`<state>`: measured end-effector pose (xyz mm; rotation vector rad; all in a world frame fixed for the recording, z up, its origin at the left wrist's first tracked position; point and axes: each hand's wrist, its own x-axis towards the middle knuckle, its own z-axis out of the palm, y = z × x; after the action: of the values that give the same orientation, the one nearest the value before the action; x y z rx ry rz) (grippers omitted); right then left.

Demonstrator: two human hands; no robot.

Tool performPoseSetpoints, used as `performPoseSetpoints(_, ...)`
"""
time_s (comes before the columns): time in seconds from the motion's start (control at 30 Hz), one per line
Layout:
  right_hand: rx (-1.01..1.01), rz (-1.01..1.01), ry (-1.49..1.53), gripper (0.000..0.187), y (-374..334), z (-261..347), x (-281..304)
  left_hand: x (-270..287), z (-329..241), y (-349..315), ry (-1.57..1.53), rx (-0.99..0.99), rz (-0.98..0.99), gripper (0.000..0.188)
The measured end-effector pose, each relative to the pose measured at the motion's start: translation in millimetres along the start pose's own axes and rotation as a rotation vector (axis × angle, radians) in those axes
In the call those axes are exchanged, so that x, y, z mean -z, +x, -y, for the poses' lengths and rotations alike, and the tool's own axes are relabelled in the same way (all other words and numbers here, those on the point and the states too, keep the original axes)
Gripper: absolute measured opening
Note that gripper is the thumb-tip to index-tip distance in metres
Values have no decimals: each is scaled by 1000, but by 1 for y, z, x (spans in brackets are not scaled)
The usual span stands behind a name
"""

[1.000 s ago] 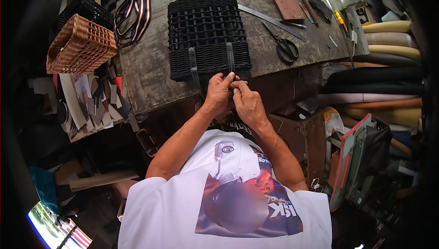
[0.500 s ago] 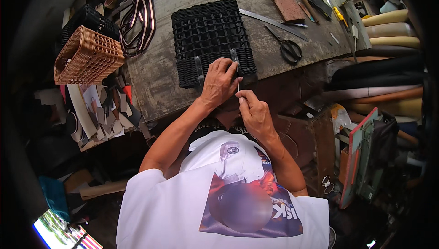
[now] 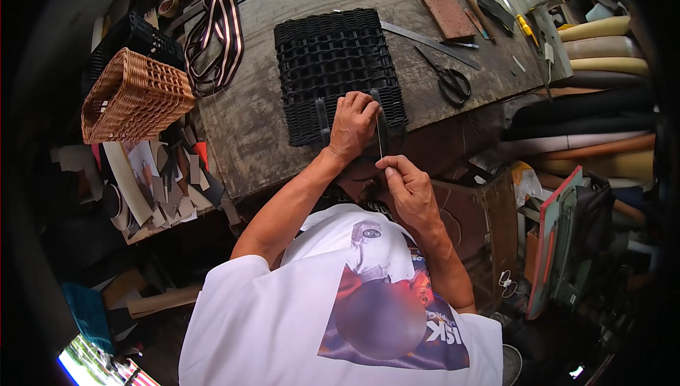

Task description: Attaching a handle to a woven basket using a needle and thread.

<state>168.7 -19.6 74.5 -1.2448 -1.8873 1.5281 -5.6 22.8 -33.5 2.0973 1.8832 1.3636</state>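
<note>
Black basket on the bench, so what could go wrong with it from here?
What looks like thread stretches straight from the right hand toward the left hand; a hard pull might snap it. The basket rests at the near edge of the bench, so tugging could drag it off. The scissors lie near that edge too, and a knock might drop them.

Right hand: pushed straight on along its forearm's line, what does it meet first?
The right hand would likely meet the near edge of the black basket; the left hand sits just left of that line. Depth is unclear, so it could brush that hand first.
</note>
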Motion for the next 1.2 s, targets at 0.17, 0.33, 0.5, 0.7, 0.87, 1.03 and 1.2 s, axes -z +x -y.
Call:
performPoseSetpoints(0.17,-61,17,-14,16,-38,8,18,3,6,3,-72,67,32,9)
performPoseSetpoints(0.33,-236,-190,-170,13,-110,-52,21,17,23,26,-214,121,257,6)
performPoseSetpoints(0.5,-198,-449,-744,7,-175,-161,-5,25,36,40,-322,84,416,8)
performPoseSetpoints(0.7,-874,-889,-355,7,-209,-218,-36,30,52,56,-516,57,622,8)
performPoseSetpoints(0.87,-478,-1430,1030,22,-202,-233,-23,30,63,64,-791,210,787,5)
performPoseSetpoints(1.03,-74,-1774,1528,31,-229,-246,44,33,71,66,-797,287,863,2)
performPoseSetpoints(1.2,-205,-1876,1525,20,-366,-333,75,26,79,61,-828,343,874,7)
